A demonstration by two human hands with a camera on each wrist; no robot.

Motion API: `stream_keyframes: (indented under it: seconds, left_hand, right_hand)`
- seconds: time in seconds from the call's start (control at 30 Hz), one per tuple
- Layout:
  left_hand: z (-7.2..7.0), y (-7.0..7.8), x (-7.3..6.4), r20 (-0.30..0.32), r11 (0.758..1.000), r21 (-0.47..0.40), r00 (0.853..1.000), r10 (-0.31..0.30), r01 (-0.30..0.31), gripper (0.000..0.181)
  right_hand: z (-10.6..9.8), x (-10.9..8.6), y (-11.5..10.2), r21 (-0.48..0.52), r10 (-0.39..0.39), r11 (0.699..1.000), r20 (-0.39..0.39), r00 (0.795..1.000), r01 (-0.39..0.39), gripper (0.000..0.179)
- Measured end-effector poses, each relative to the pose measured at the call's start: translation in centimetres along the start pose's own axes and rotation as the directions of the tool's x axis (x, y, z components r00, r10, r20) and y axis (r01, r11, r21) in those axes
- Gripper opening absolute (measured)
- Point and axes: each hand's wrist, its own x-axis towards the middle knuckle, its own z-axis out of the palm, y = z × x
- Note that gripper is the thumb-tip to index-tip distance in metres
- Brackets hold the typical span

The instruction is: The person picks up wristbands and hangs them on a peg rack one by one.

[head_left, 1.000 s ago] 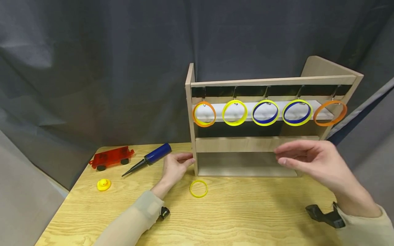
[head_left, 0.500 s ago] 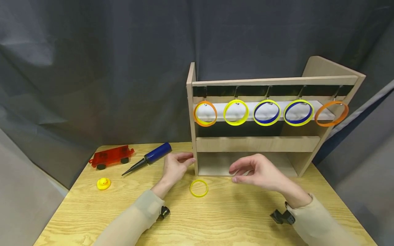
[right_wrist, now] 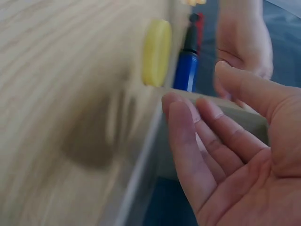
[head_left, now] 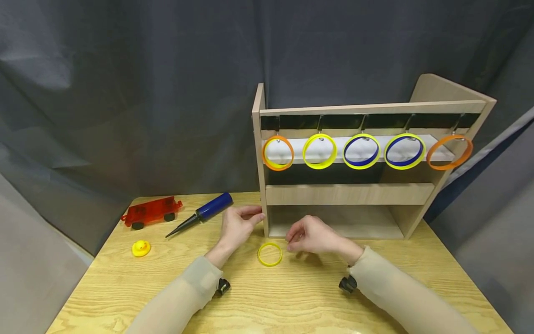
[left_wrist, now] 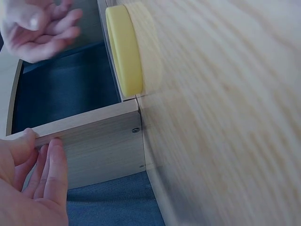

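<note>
My left hand [head_left: 239, 226] pinches the front edge of the left side panel [left_wrist: 101, 146] of a small wooden shelf unit [head_left: 350, 195], thumb on one face and fingers on the other. On the table in front of that panel is a yellow ring [left_wrist: 124, 52]. Just right of the ring hovers my right hand [head_left: 313, 235], its fingers loosely bent and holding nothing. Along the unit's upper front, hooks carry several hanging rings, among them an orange-and-yellow pair [head_left: 278, 167], a yellow one [head_left: 319, 165], yellow rings with blue ones inside, and an orange one [head_left: 444, 167].
Left of the unit lie a blue-and-black hand pump [head_left: 214, 207], a red toy wagon [head_left: 151, 211] and a yellow rubber duck [head_left: 141, 248]. Dark grey curtain [head_left: 167, 93] closes off the back of the wooden table [head_left: 292, 301].
My right hand has come down and leftward from beside the unit's right end to near the yellow ring. My left hand stays on the side panel, and the ring has not moved.
</note>
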Motion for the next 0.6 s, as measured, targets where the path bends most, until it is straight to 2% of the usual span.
stream_keyframes:
  seconds: [0.17, 0.47, 0.6]
  left_hand:
    - [0.0, 0.0, 0.0, 0.004, 1.000, 0.003, 1.000, -0.010, 0.010, 0.021]
    - [-0.1, 0.2, -0.1, 0.004, 1.000, 0.004, 1.000, -0.019, 0.019, 0.020]
    - [-0.1, 0.2, 0.0, 0.004, 1.000, 0.006, 1.000, -0.008, 0.008, 0.020]
  right_hand:
    - [1.3, 0.9, 0.2, 0.003, 0.082, 0.997, 0.025, 0.996, -0.082, 0.015]
    - [2.9, 2.7, 0.5, -0.088, 0.126, 0.988, -0.026, 0.992, -0.128, 0.012]
    - [3.5, 3.3, 0.5, -0.078, 0.158, 0.984, -0.035, 0.987, -0.160, 0.013]
